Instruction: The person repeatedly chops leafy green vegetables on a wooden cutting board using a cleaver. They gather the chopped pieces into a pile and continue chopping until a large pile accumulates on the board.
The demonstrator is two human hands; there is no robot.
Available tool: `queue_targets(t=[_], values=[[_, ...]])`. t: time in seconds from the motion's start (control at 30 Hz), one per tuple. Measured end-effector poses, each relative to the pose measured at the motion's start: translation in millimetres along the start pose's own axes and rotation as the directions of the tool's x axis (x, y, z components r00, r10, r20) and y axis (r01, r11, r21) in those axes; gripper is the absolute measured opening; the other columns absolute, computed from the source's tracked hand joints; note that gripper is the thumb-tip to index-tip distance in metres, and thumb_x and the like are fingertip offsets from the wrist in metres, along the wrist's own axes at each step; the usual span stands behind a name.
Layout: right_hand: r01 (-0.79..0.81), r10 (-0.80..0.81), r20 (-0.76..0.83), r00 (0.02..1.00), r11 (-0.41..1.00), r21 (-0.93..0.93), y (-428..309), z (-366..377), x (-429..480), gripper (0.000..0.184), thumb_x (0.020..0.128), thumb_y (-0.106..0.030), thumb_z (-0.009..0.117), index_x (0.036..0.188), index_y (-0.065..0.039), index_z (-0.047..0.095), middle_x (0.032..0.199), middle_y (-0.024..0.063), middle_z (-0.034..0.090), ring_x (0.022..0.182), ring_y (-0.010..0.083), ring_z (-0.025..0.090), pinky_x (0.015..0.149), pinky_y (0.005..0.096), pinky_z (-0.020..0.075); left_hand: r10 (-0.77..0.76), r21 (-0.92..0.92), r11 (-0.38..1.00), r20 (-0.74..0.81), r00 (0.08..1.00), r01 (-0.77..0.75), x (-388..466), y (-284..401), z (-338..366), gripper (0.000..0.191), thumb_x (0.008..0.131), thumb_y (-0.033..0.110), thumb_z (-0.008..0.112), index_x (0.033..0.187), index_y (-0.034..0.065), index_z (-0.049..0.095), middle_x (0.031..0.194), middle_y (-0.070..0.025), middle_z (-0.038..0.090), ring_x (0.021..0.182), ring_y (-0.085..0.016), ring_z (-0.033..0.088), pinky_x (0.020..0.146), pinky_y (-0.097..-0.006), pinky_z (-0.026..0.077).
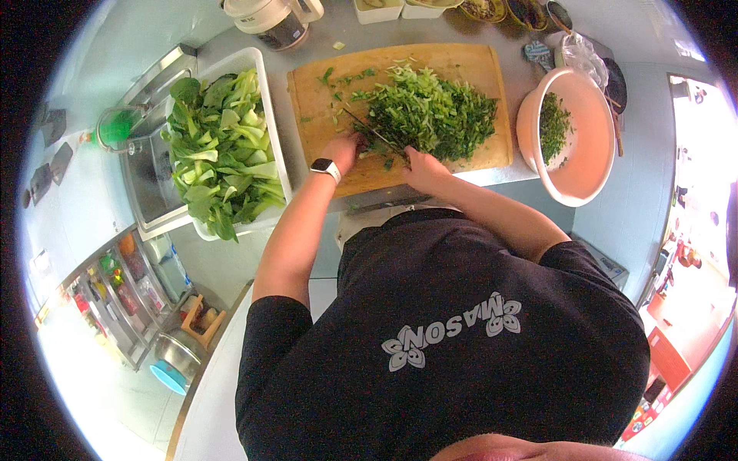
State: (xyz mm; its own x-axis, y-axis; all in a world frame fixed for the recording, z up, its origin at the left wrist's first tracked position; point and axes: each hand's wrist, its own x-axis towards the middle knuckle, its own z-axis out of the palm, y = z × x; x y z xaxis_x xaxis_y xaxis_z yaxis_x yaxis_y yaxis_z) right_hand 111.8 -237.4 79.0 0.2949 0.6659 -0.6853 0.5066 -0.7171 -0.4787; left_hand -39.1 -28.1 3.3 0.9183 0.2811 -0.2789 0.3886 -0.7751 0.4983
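Note:
My right hand point(425, 170) grips a kitchen knife point(375, 129), whose dark blade slants up and left over the wooden cutting board point(317, 132). Beyond the blade and to its right lies a large heap of chopped leafy greens point(426, 109), pale stem pieces on top and darker leaf bits toward the right. My left hand point(345, 152), with a watch on the wrist, is at the near left side of the blade, by some green scraps. Its fingertips are partly hidden, so I cannot tell whether it holds any greens. Small leaf bits lie scattered on the board's upper left.
Left of the board, a white plastic basket point(277, 135) holds uncut leafy greens point(225, 150), beside a metal sink point(153, 184). At right, a pink basin point(588, 144) contains chopped greens. A soymilk-maker-like jug point(277, 26) and several containers point(377, 10) line the back.

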Motion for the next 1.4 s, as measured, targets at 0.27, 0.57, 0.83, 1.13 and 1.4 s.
queue_targets(t=[0.27, 0.57, 0.83, 1.13, 1.4], values=[[0.061, -0.055, -0.075, 0.996, 0.996, 0.069, 4, 11, 12, 0.061, 0.092, -0.025, 0.058, 0.143, 0.006, 0.044, 0.109, 0.0342, 0.069, 0.106, 0.0503, 0.066, 0.094, 0.0541, 0.0533, -0.039, 0.019, 0.999, 0.145, 0.989, 0.036, 17, -19, 19, 0.042, 0.093, 0.009, 0.06, 0.134, 0.0014, 0.058, 0.123, -0.0313, 0.064, 0.11, -0.047, 0.063, 0.091, -0.0547, 0.053], [0.037, -0.036, -0.084, 0.996, 0.999, 0.017, -5, 12, -17, 0.044, 0.094, -0.024, 0.055, 0.126, 0.005, 0.048, 0.095, 0.0339, 0.069, 0.092, 0.0524, 0.067, 0.082, 0.0584, 0.054, 0.154, 0.145, 0.972, 0.21, 0.965, -0.187, 11, -36, 38, 0.048, 0.093, 0.006, 0.055, 0.14, -0.0033, 0.052, 0.139, -0.0304, 0.053, 0.128, -0.046, 0.053, 0.106, -0.0502, 0.049], [0.033, -0.026, -0.1, 0.995, 0.997, 0.068, -3, 25, -2, 0.043, 0.093, -0.023, 0.056, 0.125, 0.005, 0.049, 0.094, 0.0327, 0.07, 0.092, 0.0511, 0.068, 0.081, 0.0589, 0.0543, 0.196, 0.135, 0.971, 0.012, 0.981, -0.196, 9, -39, 52, 0.048, 0.09, 0.007, 0.059, 0.137, -0.0008, 0.053, 0.141, -0.0273, 0.054, 0.129, -0.045, 0.053, 0.107, -0.0497, 0.049], [0.019, -0.006, -0.13, 0.992, 0.995, 0.103, -16, 8, 8, 0.048, 0.092, -0.022, 0.056, 0.132, 0.004, 0.049, 0.1, 0.0331, 0.07, 0.098, 0.0497, 0.068, 0.087, 0.0557, 0.0541, 0.12, 0.014, 0.993, 0.035, 0.992, -0.12, 6, -32, 38, 0.036, 0.092, 0.006, 0.056, 0.127, 0.0006, 0.06, 0.134, -0.0234, 0.059, 0.125, -0.044, 0.055, 0.103, -0.0498, 0.05], [-0.035, 0.042, -0.093, 0.995, 0.996, 0.078, -20, 35, 28, 0.049, 0.091, -0.02, 0.058, 0.133, 0.003, 0.049, 0.1, 0.0323, 0.07, 0.099, 0.0503, 0.067, 0.089, 0.0554, 0.0543, 0.208, 0.021, 0.978, -0.162, 0.965, -0.207, -2, -26, 37, 0.032, 0.091, 0.006, 0.057, 0.122, 0.0044, 0.063, 0.127, -0.0211, 0.061, 0.124, -0.041, 0.054, 0.102, -0.0491, 0.05]])
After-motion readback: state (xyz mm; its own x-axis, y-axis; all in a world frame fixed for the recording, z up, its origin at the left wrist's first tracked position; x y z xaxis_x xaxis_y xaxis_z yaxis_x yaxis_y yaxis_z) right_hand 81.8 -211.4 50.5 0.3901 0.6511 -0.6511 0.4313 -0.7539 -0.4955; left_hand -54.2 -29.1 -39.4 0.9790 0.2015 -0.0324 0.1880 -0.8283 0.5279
